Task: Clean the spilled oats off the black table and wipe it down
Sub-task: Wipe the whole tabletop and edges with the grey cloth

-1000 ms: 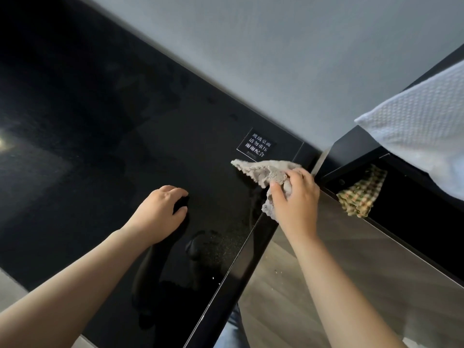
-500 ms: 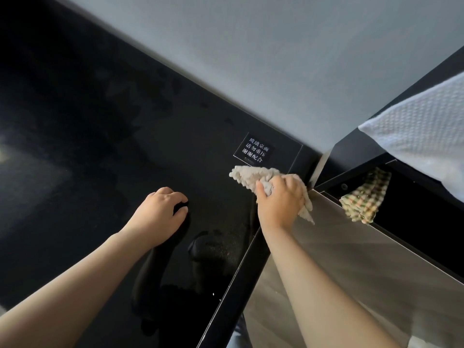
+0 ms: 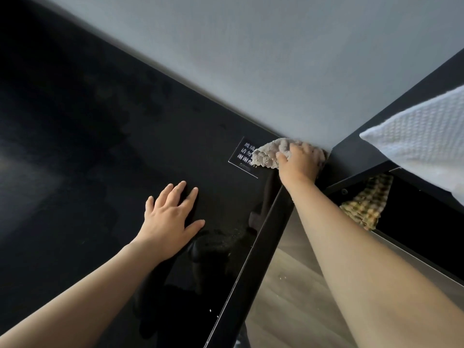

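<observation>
- Table [image 3: 100, 146] butts against the wall [image 3: 251, 59] behind it.
- Label [image 3: 242, 156] lies on the table near the far right corner.
- Cloth [image 3: 270, 155] sits in that corner, touching the wall and overlapping the label's right part; right hand [image 3: 300, 163] is on top, gripping it.
- Left hand [image 3: 170, 217] lies flat on the table, nearer than the label and to its left.
- Oats [image 3: 226, 241] lie between the left hand and the table's right edge.
- Floor [image 3: 296, 310] shows below, right of the table.
- Rag [image 3: 366, 207] lies right of the table, under the towel [image 3: 421, 141].

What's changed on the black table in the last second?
The right hand, holding the grey cloth, slid across the black table from its side edge into the far corner by the wall; the cloth covers part of the label. The left hand uncurled and lies flat on the table. The checked cloth and white towel stayed put.
</observation>
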`<action>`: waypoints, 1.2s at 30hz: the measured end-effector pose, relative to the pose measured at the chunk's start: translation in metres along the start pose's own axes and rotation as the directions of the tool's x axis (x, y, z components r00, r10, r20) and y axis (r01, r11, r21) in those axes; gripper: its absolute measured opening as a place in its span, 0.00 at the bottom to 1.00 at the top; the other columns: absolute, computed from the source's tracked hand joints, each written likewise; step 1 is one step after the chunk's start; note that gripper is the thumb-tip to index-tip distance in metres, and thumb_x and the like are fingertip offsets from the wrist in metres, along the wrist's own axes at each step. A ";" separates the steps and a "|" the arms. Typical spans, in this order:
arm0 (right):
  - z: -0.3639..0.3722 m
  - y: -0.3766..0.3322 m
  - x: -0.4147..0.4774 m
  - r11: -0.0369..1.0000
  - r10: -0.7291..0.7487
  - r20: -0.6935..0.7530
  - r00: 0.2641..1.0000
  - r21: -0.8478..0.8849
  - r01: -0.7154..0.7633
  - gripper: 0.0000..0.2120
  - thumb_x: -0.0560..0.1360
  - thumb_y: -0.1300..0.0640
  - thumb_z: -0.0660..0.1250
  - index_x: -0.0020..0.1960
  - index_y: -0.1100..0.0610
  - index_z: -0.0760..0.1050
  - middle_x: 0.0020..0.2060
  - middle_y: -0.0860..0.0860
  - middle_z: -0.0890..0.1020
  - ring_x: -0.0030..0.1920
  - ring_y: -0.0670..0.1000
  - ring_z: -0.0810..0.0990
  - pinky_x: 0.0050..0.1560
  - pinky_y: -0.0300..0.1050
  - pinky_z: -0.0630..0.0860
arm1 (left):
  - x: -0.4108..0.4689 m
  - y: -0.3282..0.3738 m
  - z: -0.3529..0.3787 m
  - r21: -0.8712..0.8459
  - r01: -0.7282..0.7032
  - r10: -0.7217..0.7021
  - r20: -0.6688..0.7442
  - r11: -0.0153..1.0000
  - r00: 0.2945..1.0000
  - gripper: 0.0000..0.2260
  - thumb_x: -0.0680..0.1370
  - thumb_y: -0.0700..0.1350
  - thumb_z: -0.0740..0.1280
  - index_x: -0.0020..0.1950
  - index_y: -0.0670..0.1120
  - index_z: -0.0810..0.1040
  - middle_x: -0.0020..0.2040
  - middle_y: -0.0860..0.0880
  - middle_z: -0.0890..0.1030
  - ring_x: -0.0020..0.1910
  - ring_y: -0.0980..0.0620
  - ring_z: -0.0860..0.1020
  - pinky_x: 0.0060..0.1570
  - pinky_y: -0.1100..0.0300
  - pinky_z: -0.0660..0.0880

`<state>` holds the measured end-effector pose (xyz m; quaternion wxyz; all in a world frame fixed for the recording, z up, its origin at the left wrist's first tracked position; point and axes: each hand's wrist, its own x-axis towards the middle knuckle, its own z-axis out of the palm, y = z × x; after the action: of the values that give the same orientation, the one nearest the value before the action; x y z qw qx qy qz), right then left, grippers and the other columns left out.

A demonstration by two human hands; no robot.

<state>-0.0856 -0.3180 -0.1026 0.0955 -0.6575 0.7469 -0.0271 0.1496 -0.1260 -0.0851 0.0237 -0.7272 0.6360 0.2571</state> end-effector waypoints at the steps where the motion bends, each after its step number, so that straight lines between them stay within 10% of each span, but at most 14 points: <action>1: 0.005 0.000 -0.004 1.000 -0.012 0.005 1.000 -0.012 0.012 0.21 0.78 0.47 0.62 0.66 0.57 0.73 0.67 0.57 0.69 0.69 0.61 0.63 0.65 0.56 0.62 | 0.000 -0.001 0.004 0.010 -0.004 0.004 0.011 1.000 1.000 0.33 0.78 0.64 0.56 0.78 0.56 0.47 0.78 0.51 0.42 0.77 0.48 0.39 0.73 0.43 0.42; 14: -0.013 0.011 -0.143 0.823 -0.150 -0.150 0.977 0.530 0.207 0.11 0.73 0.52 0.62 0.49 0.54 0.81 0.49 0.47 0.79 0.48 0.53 0.77 0.48 0.52 0.76 | -0.002 -0.007 0.007 0.091 -0.028 0.022 0.062 0.995 0.998 0.34 0.78 0.65 0.54 0.78 0.57 0.40 0.77 0.52 0.34 0.75 0.49 0.32 0.73 0.43 0.38; 19: -0.030 -0.013 -0.042 0.937 -0.079 -0.324 0.943 0.300 0.182 0.10 0.74 0.57 0.66 0.53 0.59 0.80 0.55 0.52 0.78 0.60 0.57 0.71 0.57 0.51 0.71 | -0.002 -0.010 0.015 0.114 -0.038 0.031 0.058 0.993 0.998 0.41 0.67 0.73 0.41 0.76 0.57 0.36 0.73 0.54 0.28 0.72 0.52 0.28 0.71 0.42 0.36; 23: -0.003 -0.006 -0.001 0.996 -0.013 -0.050 0.999 0.087 0.017 0.20 0.77 0.44 0.60 0.61 0.56 0.77 0.66 0.52 0.72 0.69 0.59 0.63 0.63 0.60 0.67 | -0.002 -0.012 0.017 0.116 -0.042 0.037 0.046 0.992 0.998 0.42 0.65 0.72 0.38 0.76 0.57 0.35 0.74 0.54 0.28 0.73 0.50 0.29 0.71 0.43 0.36; 27: 0.010 -0.003 -0.001 0.998 -0.048 -0.094 0.994 0.047 0.052 0.29 0.73 0.32 0.59 0.60 0.53 0.76 0.64 0.53 0.73 0.66 0.59 0.66 0.61 0.61 0.67 | -0.002 -0.011 0.019 0.108 -0.034 0.031 0.034 0.994 0.999 0.41 0.65 0.73 0.39 0.75 0.58 0.34 0.74 0.54 0.28 0.73 0.50 0.28 0.71 0.43 0.34; 36: 0.021 0.011 -0.141 0.903 -0.326 -0.224 0.919 0.216 0.373 0.08 0.71 0.53 0.67 0.45 0.57 0.79 0.46 0.50 0.80 0.49 0.54 0.76 0.45 0.48 0.75 | -0.002 -0.010 0.021 0.094 -0.019 0.016 0.034 0.995 0.999 0.41 0.66 0.74 0.41 0.76 0.59 0.37 0.74 0.56 0.29 0.73 0.52 0.29 0.71 0.44 0.34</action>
<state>-0.0758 -0.1753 -0.1094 0.1038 -0.7580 0.6124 -0.1992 0.1514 -0.1147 -0.1059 0.0665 -0.7152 0.6535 0.2389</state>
